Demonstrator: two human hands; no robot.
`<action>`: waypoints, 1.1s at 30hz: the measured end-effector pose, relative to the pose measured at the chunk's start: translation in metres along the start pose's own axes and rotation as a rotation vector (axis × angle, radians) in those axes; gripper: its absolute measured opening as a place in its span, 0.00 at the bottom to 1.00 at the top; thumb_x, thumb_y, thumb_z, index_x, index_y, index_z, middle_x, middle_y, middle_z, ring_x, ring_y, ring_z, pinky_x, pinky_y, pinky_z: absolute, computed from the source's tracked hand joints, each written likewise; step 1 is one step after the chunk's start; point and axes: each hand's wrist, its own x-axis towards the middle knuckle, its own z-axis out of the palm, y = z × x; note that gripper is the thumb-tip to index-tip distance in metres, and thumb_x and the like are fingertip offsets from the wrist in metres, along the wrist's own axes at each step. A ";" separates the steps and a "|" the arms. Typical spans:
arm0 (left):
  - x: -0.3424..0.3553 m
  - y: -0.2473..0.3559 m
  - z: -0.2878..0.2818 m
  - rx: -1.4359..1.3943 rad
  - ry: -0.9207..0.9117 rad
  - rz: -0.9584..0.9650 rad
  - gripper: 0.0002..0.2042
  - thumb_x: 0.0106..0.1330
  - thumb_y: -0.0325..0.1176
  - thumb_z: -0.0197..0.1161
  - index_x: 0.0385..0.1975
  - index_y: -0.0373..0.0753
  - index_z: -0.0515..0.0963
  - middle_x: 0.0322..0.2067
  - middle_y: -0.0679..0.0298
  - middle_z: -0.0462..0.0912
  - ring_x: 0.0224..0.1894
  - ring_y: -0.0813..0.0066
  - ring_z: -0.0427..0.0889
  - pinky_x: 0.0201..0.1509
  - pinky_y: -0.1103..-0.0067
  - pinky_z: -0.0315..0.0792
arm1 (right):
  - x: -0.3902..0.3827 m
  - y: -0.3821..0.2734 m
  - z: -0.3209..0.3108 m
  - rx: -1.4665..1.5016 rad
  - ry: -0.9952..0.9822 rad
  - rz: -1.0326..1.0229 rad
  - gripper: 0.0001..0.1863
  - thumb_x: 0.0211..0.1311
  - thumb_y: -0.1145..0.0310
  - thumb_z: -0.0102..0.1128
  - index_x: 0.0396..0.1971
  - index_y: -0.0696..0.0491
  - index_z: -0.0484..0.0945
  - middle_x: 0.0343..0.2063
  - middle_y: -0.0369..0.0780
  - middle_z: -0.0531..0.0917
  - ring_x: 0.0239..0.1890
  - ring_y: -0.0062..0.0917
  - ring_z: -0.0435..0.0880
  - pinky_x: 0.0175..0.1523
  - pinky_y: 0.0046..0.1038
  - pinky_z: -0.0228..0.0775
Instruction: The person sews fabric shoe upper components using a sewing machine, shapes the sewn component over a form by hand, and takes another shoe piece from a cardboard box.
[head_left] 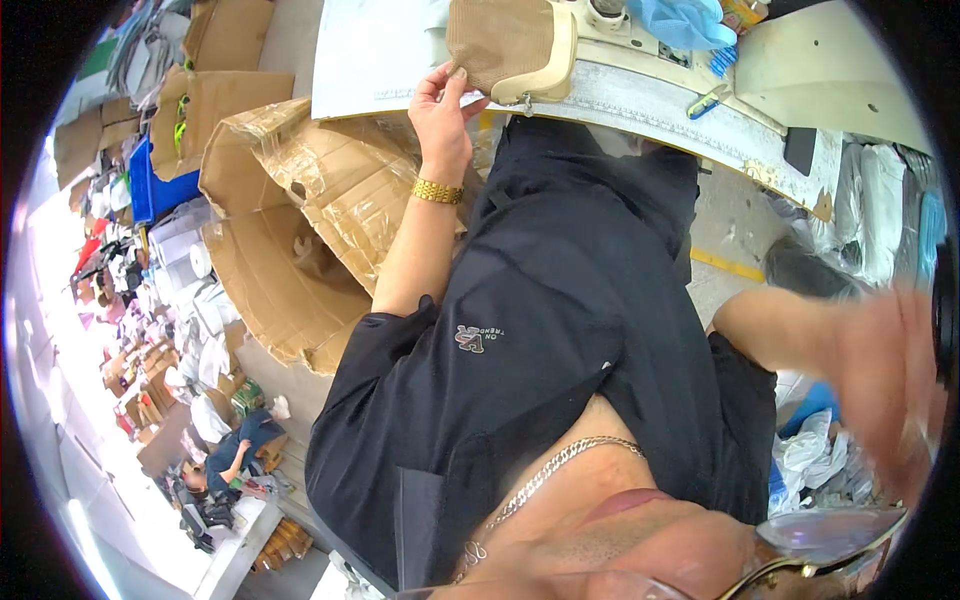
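Note:
My left hand (445,105) is at the near edge of the white work table (375,60), thumb and fingers pinching the lower left corner of a brown mesh fabric piece (495,45). A smooth cream band (560,60) curves along the right and lower side of the mesh. The piece lies partly over the table edge, its far end cut off by the picture. Far to the right, my raised right hand (885,385) is smeared by motion, away from the table. Its fingers are too blurred to read.
Yellow-handled thread snips (708,101) lie on the table, near blue cloth (685,22) and a cream machine body (850,65). A large open cardboard box (270,240) stands left of my legs. Plastic bags (815,460) lie at the right. A co-worker (240,450) is at the far lower left.

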 end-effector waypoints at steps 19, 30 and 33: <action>-0.004 -0.015 0.029 0.146 -0.075 0.190 0.05 0.67 0.29 0.61 0.34 0.37 0.73 0.30 0.71 0.77 0.32 0.87 0.72 0.36 0.87 0.69 | -0.140 0.237 -0.110 -0.309 0.564 1.267 0.20 0.66 0.50 0.57 0.41 0.54 0.78 0.28 0.33 0.81 0.32 0.16 0.81 0.38 0.17 0.73; -0.021 0.000 0.047 0.112 -0.206 -0.054 0.09 0.69 0.34 0.58 0.43 0.37 0.69 0.37 0.67 0.78 0.37 0.81 0.77 0.38 0.80 0.75 | -0.148 0.236 -0.118 -0.250 0.602 1.058 0.18 0.69 0.52 0.52 0.34 0.52 0.78 0.24 0.29 0.78 0.26 0.10 0.74 0.28 0.14 0.64; -0.029 0.000 0.048 0.348 -0.315 0.125 0.10 0.68 0.32 0.60 0.43 0.34 0.71 0.36 0.66 0.79 0.36 0.82 0.75 0.39 0.81 0.73 | -0.149 0.235 -0.125 -0.248 0.589 1.042 0.18 0.69 0.53 0.52 0.39 0.54 0.79 0.28 0.30 0.80 0.30 0.11 0.77 0.33 0.16 0.69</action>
